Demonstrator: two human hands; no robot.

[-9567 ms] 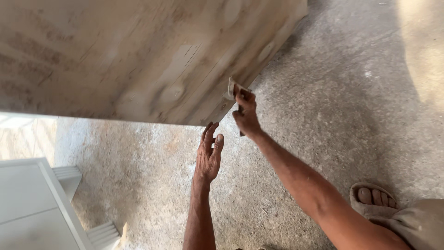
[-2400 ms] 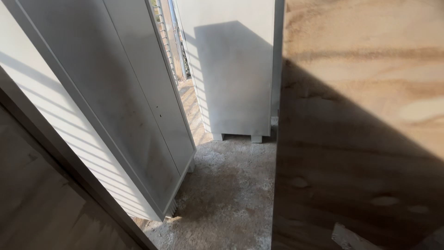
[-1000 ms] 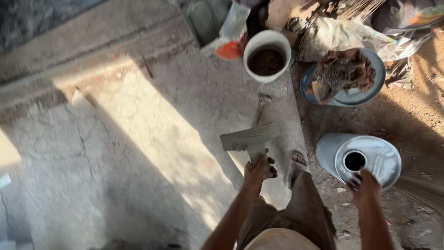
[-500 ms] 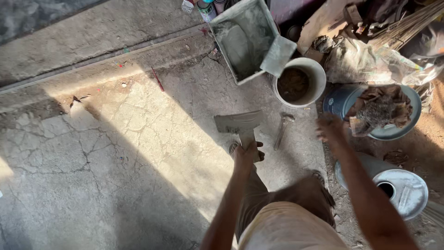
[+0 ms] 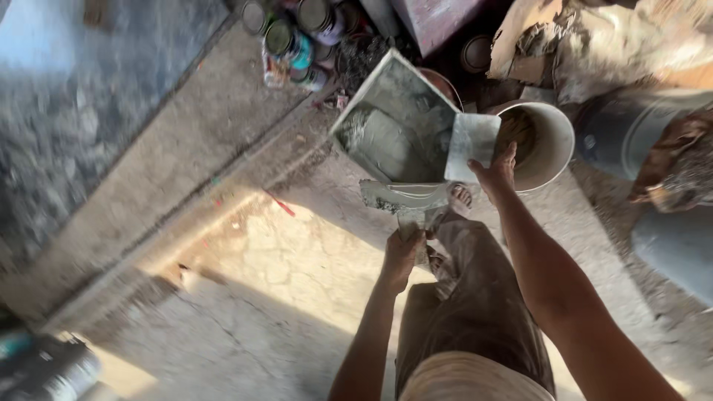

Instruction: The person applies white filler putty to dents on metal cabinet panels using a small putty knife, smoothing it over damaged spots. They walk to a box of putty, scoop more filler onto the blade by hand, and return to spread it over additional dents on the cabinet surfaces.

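Both hands are out in front of the person, low over the floor (image 5: 245,245). His left hand (image 5: 402,254) is shut around the handle of a wide scraper (image 5: 405,198). That arm is stretched nearly straight, and the flat blade sits level, smeared with grey paste. Its far edge almost meets the near rim of a square metal tray (image 5: 394,122), which is tipped up on one corner and has grey paste inside.

His right hand (image 5: 496,169) reaches further, arm long and straight. Its fingers pinch the lower edge of a small flat plate (image 5: 472,147), which leans on the tray's right side. Just past that hand is a white bucket (image 5: 548,145) with brown stuff in it, its rim very near the knuckles.

Space is tight ahead and to the right: paint tins (image 5: 297,33), a grey drum (image 5: 631,134) and other clutter crowd there. To the left the cracked concrete floor is open, with a sunny patch on it. A raised concrete edge (image 5: 193,186) runs slantwise across it.
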